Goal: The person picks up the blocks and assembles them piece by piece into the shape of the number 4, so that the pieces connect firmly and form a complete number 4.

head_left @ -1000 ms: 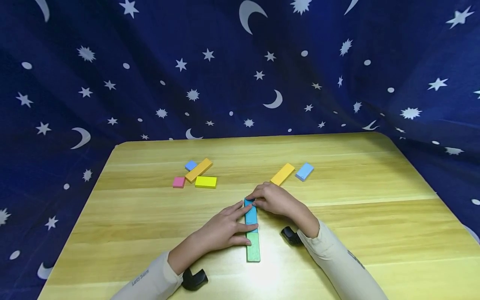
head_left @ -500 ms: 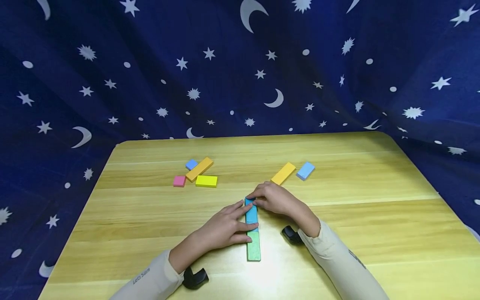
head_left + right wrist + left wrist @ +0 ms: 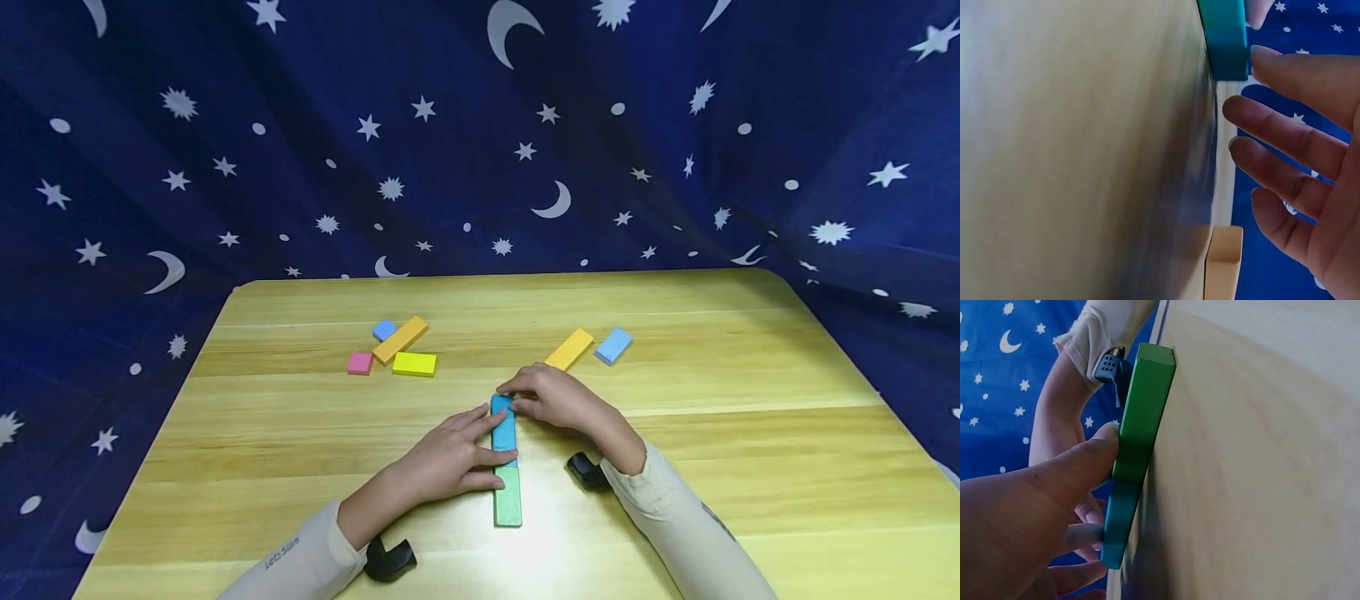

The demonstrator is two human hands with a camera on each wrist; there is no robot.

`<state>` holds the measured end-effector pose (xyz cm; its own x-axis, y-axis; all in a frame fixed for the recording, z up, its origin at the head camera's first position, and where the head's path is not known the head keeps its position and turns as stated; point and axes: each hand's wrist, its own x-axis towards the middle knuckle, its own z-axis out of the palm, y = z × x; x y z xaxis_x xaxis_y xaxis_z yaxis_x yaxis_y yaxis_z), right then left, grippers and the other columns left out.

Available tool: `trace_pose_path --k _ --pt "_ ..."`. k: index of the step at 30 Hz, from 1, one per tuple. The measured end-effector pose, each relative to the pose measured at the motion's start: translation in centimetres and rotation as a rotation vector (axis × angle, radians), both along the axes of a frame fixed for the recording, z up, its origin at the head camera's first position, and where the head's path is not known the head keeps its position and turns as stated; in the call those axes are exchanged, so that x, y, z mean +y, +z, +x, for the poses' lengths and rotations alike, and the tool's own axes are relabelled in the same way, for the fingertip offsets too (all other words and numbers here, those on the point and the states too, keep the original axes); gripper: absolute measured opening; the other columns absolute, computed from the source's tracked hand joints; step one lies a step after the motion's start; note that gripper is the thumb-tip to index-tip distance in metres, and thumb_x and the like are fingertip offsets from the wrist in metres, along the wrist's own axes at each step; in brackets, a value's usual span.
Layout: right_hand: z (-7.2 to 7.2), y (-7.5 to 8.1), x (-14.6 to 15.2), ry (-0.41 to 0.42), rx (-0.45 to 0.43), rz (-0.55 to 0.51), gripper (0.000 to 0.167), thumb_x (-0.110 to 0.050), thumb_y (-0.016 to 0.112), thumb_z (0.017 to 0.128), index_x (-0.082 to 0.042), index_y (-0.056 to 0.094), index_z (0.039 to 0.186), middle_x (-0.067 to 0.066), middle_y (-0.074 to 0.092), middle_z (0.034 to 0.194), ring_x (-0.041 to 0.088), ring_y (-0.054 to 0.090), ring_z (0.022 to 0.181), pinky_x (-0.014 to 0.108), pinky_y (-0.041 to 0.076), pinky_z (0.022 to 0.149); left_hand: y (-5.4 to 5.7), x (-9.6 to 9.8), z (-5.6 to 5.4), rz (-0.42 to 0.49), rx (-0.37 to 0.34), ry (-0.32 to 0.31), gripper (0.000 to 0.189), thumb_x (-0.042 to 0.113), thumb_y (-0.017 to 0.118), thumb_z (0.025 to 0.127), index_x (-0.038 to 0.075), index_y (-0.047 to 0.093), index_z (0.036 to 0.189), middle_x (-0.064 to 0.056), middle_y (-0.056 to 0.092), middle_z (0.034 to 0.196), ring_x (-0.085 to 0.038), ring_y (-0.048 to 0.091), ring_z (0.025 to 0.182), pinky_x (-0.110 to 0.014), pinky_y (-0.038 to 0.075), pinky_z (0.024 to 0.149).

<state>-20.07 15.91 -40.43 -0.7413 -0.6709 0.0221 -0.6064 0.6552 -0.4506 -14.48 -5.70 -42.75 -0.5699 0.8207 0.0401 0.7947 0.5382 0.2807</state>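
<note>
A row of wooden blocks lies end to end on the table, with a green block (image 3: 507,504) nearest the wearer and blue blocks (image 3: 504,433) beyond it. Across the row's left side rests my left hand (image 3: 446,458), its fingers spread fairly straight over the blue and green tops. In the left wrist view its thumb touches the side of the green block (image 3: 1144,412). My right hand (image 3: 558,398) is at the row's far end, fingers loosely bent. The right wrist view shows its thumb close beside the blue-green end block (image 3: 1229,53), the other fingers apart and holding nothing.
Beyond the right hand lie an orange block (image 3: 570,348) and a light blue block (image 3: 613,345). Back left, a long orange block (image 3: 401,340) lies among a blue block (image 3: 384,330), a pink block (image 3: 360,363) and a yellow block (image 3: 414,364). A star-and-moon curtain (image 3: 450,167) hangs behind the table.
The right fingertips have drawn slightly off the far blue block, so more of its top shows. The left hand keeps its place on the row. The head view has shifted slightly.
</note>
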Motion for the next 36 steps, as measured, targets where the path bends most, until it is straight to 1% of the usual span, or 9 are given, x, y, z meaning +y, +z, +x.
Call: trace_pose_path --k 5,10,13,15,21,27,31,36 --pt "-0.4 -0.1 0.8 -0.033 0.028 -0.008 0.024 -0.012 0.061 0.086 -0.008 0.067 0.110 0.005 0.067 0.103 0.022 0.060 0.097 0.038 0.048 0.084 0.0 0.1 0.0 0.005 -0.004 -0.006 0.042 0.050 0.050 0.087 0.032 0.055 0.125 -0.010 0.034 0.145 -0.035 0.032 0.133 -0.046 0.035 0.103" --pt "-0.9 0.1 1.8 -0.073 0.078 -0.025 0.025 -0.009 0.062 0.085 -0.008 0.067 0.109 0.007 0.066 0.102 0.024 0.059 0.098 0.043 0.045 0.089 -0.2 0.1 0.1 0.005 -0.006 -0.005 0.043 0.051 0.049 0.087 0.032 0.055 0.125 -0.010 0.034 0.145 -0.034 0.032 0.133 -0.046 0.035 0.103" --pt "-1.3 0.2 2.6 -0.105 0.100 -0.026 0.027 -0.007 0.063 0.084 -0.007 0.066 0.110 0.009 0.066 0.104 0.027 0.058 0.098 0.045 0.045 0.088 -0.3 0.0 0.1 0.007 -0.009 -0.003 0.043 0.051 0.049 0.087 0.032 0.055 0.125 -0.010 0.034 0.146 -0.034 0.031 0.133 -0.046 0.034 0.104" --pt "-1.6 0.2 3.2 -0.140 0.107 -0.024 0.029 -0.006 0.063 0.083 -0.007 0.065 0.113 0.011 0.065 0.106 0.029 0.057 0.099 0.045 0.045 0.085 -0.4 0.0 0.2 0.005 -0.011 -0.003 0.043 0.052 0.048 0.087 0.033 0.055 0.125 -0.010 0.034 0.146 -0.034 0.031 0.134 -0.046 0.034 0.104" --pt "-2.4 0.2 5.8 -0.249 0.140 -0.025 0.040 -0.005 0.065 0.081 -0.005 0.059 0.121 0.017 0.061 0.112 0.035 0.052 0.101 0.047 0.043 0.084 -0.5 0.0 0.2 0.007 -0.012 0.004 0.043 0.052 0.048 0.087 0.033 0.054 0.126 -0.009 0.033 0.146 -0.033 0.030 0.134 -0.045 0.033 0.105" --pt "-3.0 0.5 8.1 -0.317 0.145 0.013 0.046 -0.003 0.065 0.081 -0.002 0.054 0.125 0.021 0.057 0.114 0.038 0.050 0.100 0.050 0.041 0.084 -0.5 -0.1 0.2 0.010 -0.009 0.009 0.043 0.051 0.049 0.087 0.033 0.054 0.126 -0.008 0.033 0.147 -0.033 0.030 0.134 -0.044 0.033 0.105" --pt "-3.2 0.6 9.1 -0.339 0.148 0.036 0.047 -0.004 0.066 0.080 -0.001 0.053 0.125 0.024 0.056 0.115 0.041 0.049 0.101 0.052 0.038 0.086 -0.4 -0.1 0.1 0.008 -0.002 0.014 0.043 0.051 0.049 0.087 0.033 0.054 0.125 -0.008 0.033 0.147 -0.032 0.030 0.134 -0.044 0.033 0.105" --pt "-3.5 -0.1 9.4 -0.325 0.165 0.065 0.047 -0.006 0.067 0.080 -0.003 0.054 0.126 0.024 0.054 0.119 0.042 0.048 0.101 0.053 0.038 0.086 -0.4 -0.1 0.0 0.009 0.002 0.019 0.043 0.052 0.048 0.087 0.033 0.054 0.125 -0.008 0.033 0.147 -0.032 0.030 0.134 -0.044 0.032 0.105"
